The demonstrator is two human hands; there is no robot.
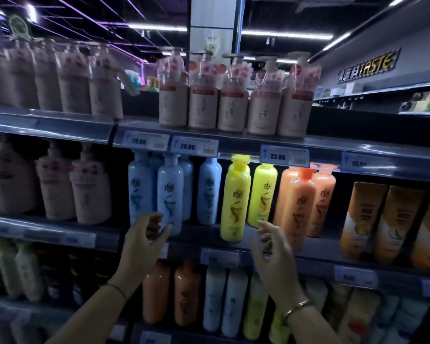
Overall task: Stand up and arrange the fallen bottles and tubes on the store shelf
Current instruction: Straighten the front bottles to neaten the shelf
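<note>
On the middle shelf [204, 239] stand pale blue bottles [170, 192], yellow bottles [235, 202] and orange bottles [298, 207], all upright. My left hand [144, 239] hovers just in front of the front blue bottle, fingers curled apart, holding nothing. My right hand [273, 247] is raised between the front yellow bottle and the orange bottles, fingers spread and empty. Neither hand touches a bottle.
Beige pump bottles [231, 105] line the top shelf, with more pink-beige ones [90, 189] at the left. Tan boxed bottles [385, 219] stand at the right. The lower shelf holds orange, white and yellow bottles [214, 299]. Price tags [283, 156] run along the shelf edges.
</note>
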